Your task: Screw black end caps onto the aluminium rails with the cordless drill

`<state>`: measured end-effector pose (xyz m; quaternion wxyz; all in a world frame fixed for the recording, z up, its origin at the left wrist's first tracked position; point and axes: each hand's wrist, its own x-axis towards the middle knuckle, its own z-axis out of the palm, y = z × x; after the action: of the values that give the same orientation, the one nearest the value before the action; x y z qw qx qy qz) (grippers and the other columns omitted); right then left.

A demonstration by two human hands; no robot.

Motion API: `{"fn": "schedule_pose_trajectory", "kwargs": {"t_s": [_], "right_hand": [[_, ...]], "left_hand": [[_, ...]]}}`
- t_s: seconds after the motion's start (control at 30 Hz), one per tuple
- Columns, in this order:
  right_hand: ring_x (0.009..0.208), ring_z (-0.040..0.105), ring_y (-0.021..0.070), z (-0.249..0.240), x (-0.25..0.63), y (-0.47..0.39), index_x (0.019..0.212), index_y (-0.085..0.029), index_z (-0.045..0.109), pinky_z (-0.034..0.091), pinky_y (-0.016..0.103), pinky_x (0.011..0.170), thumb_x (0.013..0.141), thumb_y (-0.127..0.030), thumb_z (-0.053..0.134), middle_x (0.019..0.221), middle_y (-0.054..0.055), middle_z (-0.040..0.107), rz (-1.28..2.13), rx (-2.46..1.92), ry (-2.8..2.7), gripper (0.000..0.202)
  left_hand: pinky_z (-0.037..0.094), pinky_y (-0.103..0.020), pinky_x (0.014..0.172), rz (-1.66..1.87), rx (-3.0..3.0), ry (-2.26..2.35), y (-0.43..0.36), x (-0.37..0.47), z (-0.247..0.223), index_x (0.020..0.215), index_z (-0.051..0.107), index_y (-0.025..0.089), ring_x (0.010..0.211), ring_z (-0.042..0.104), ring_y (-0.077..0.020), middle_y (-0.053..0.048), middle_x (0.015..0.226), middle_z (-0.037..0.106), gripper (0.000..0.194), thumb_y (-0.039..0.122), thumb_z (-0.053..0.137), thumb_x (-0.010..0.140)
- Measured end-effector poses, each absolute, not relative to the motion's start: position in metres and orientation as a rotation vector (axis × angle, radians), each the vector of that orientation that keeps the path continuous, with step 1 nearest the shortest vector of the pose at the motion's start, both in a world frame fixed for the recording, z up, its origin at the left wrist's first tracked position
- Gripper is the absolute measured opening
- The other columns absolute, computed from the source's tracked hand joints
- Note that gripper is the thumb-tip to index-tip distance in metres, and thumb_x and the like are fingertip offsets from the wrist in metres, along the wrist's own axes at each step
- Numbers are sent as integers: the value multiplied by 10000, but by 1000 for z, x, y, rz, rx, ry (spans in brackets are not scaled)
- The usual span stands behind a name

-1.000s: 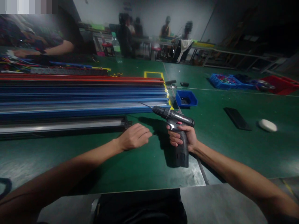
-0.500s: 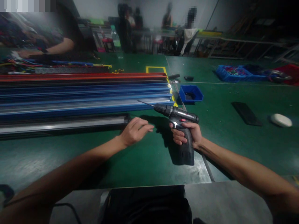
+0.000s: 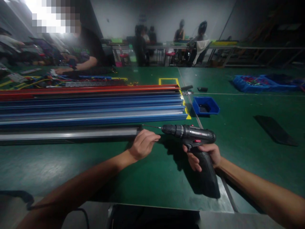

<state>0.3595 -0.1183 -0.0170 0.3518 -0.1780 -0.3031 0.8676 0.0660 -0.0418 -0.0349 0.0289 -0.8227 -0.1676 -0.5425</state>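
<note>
A black cordless drill (image 3: 199,135) is gripped by my right hand (image 3: 212,156), its long thin bit pointing left. The bit's tip is near the right end of a black and silver rail (image 3: 71,135) lying on the green table. My left hand (image 3: 144,144) rests by that rail end, fingers closed together; whether something small is between them cannot be made out. Behind the black rail lie several blue rails (image 3: 95,111) and an orange rail (image 3: 143,88), side by side.
A blue bin (image 3: 206,106) with dark parts stands right of the rails. A black flat object (image 3: 275,130) lies at the right, blue trays (image 3: 257,83) behind it. A person's arm (image 3: 87,63) reaches over wires at the back left.
The drill has turned more level and its bit has come to the black rail's end. My left hand's fingers have drawn closer together. The view has tilted up and left.
</note>
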Motion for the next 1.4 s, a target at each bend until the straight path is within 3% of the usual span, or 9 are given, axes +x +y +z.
{"fn": "schedule_pose_trajectory", "kwargs": {"t_s": [0.17, 0.37, 0.57, 0.73, 0.9, 1.03, 1.1, 1.23, 1.4], "right_hand": [[590, 727, 211, -18, 361, -122, 1164, -65, 639, 566, 309, 586, 825, -424, 683, 712, 50, 695, 2299, -477, -818, 496], [596, 728, 205, -18, 361, -123, 1182, -61, 656, 569, 305, 600, 825, -440, 681, 731, 58, 708, 2265, -482, -869, 522], [542, 698, 196, -20, 360, -125, 1179, -59, 652, 575, 314, 573, 814, -469, 682, 697, 53, 692, 2223, -542, -919, 550], [556, 702, 191, -20, 361, -125, 1193, -47, 664, 576, 296, 569, 819, -436, 676, 718, 71, 708, 2217, -515, -952, 540], [570, 709, 194, -19, 360, -124, 1216, -23, 667, 576, 297, 586, 818, -388, 659, 716, 78, 711, 2223, -470, -937, 540], [564, 699, 187, -20, 362, -123, 1212, -12, 666, 565, 292, 594, 804, -359, 652, 699, 62, 683, 2227, -450, -922, 535], [559, 693, 181, -20, 363, -123, 1208, -18, 667, 557, 286, 590, 803, -348, 639, 690, 46, 665, 2225, -438, -914, 524], [556, 691, 178, -19, 367, -122, 1202, -13, 674, 558, 291, 610, 798, -329, 615, 680, 36, 642, 2222, -420, -900, 516], [511, 660, 181, -19, 372, -118, 1180, 4, 681, 551, 302, 590, 797, -321, 603, 647, 34, 619, 2171, -428, -890, 508]], "left_hand": [[622, -291, 809, -1476, -2386, -470, -42, 59, -30, 1158, 670, 224, 852, 741, -143, -19, 951, 754, 266, 126, 691, 911], [606, -260, 810, -1334, -2351, -539, -47, 59, -27, 1170, 669, 191, 970, 770, -156, -74, 1142, 789, 264, 125, 694, 916], [585, -219, 786, -1461, -2435, -611, -43, 61, -37, 1200, 641, 178, 1008, 775, -152, -83, 1156, 794, 278, 77, 628, 942], [580, -219, 865, -1519, -2495, -609, -38, 61, -43, 1152, 656, 177, 971, 778, -138, -51, 1053, 812, 251, 54, 624, 936], [583, -195, 793, -1570, -2480, -662, -38, 62, -44, 1158, 661, 191, 914, 778, -124, -24, 994, 808, 254, 66, 622, 940], [610, -234, 822, -1697, -2474, -671, -38, 64, -43, 1131, 637, 197, 970, 763, -139, -40, 1014, 789, 221, 70, 593, 956], [625, -236, 753, -1839, -2434, -713, -36, 64, -44, 1106, 622, 203, 914, 754, -134, -45, 1003, 762, 164, 110, 570, 982], [543, -154, 525, -2120, -2399, -918, -33, 65, -48, 1085, 591, 197, 599, 640, -39, -31, 995, 676, 91, 188, 518, 1031], [471, -134, 465, -2383, -2389, -1095, -33, 67, -51, 1085, 594, 202, 512, 595, -15, 19, 900, 612, 88, 255, 550, 1031]]}}
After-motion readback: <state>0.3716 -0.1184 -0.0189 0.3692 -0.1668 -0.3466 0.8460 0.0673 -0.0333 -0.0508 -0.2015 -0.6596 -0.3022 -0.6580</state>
